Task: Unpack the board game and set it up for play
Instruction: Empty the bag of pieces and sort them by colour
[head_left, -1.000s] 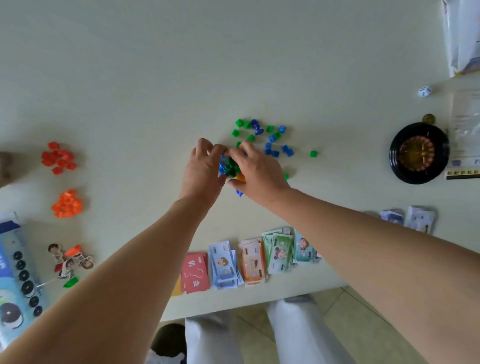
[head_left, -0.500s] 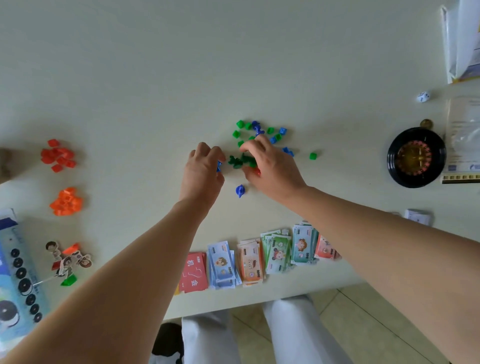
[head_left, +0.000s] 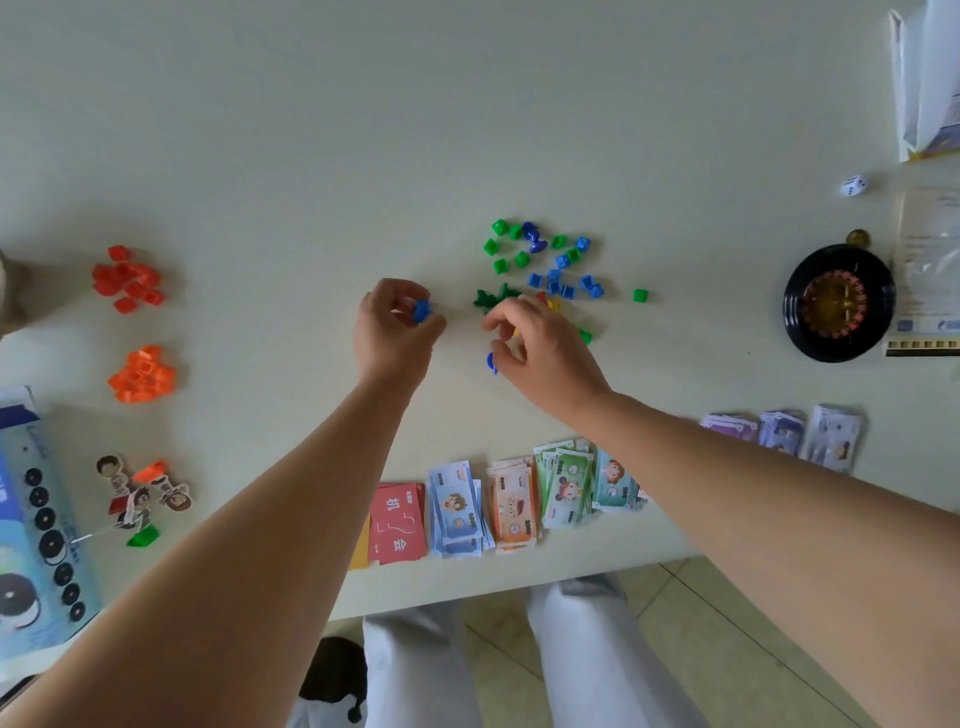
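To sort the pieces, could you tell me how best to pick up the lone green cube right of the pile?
Pinch the lone green cube by two opposite side faces, coming straight down from above: it is small, blocky and stands apart from the pile.

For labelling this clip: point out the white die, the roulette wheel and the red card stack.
white die (head_left: 853, 185), head view, top face.
roulette wheel (head_left: 837, 305), head view, golden centre.
red card stack (head_left: 397, 525), head view, top card's middle.

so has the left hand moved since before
Yes: left hand shifted left, away from the scattered green and blue plastic cubes, pinching a blue plastic piece.
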